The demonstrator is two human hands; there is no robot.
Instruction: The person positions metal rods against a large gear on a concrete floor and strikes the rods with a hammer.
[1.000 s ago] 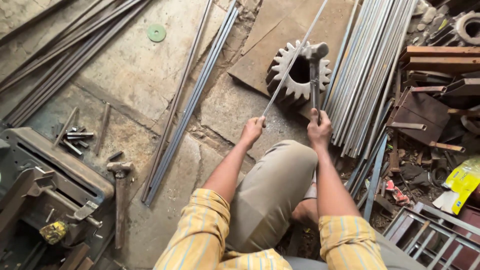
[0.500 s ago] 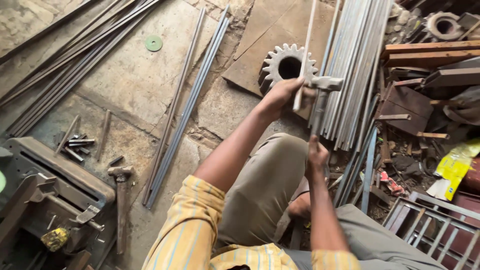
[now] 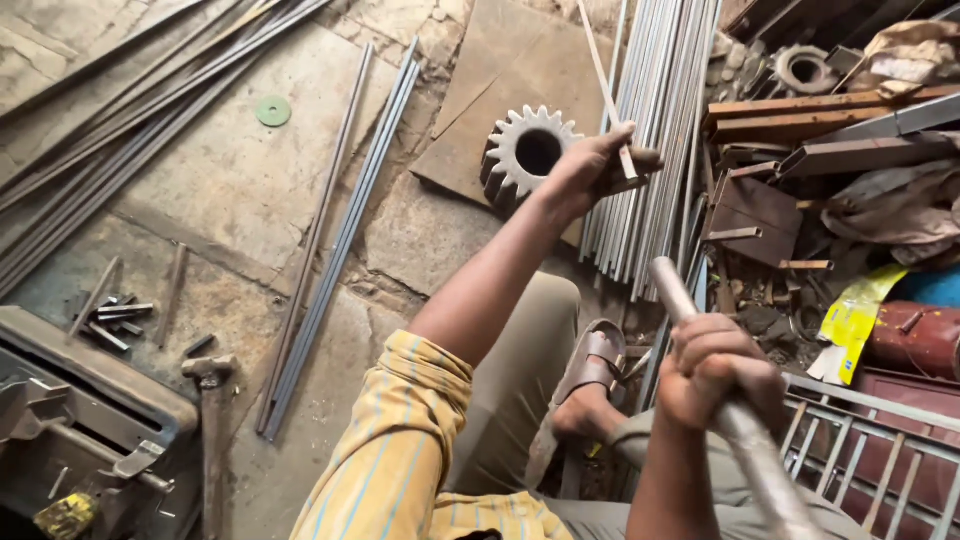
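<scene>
My left hand [image 3: 590, 170] is closed on a thin metal rod [image 3: 601, 62] and holds it slanting just right of a large toothed steel gear [image 3: 525, 150] that lies on a flat plate [image 3: 500, 70]. Nearer the camera, my right hand [image 3: 722, 372] grips the grey metal handle of a hammer [image 3: 762, 462]. The handle runs down to the bottom right edge, and the hammer's head is out of view. My bent knee and a sandalled foot [image 3: 590, 385] lie below the hands.
A bundle of steel rods [image 3: 665, 110] lies right of the gear, and more long rods [image 3: 330, 240] cross the stone floor at left. Also in view are a green disc [image 3: 273, 111], a second hammer [image 3: 210, 420], a machine [image 3: 60, 430], scrap metal [image 3: 800, 130] and a metal grille [image 3: 880, 450].
My right hand has pulled the hammer up and back from the gear toward the camera. The left hand has moved forward along the thin rod to beside the gear.
</scene>
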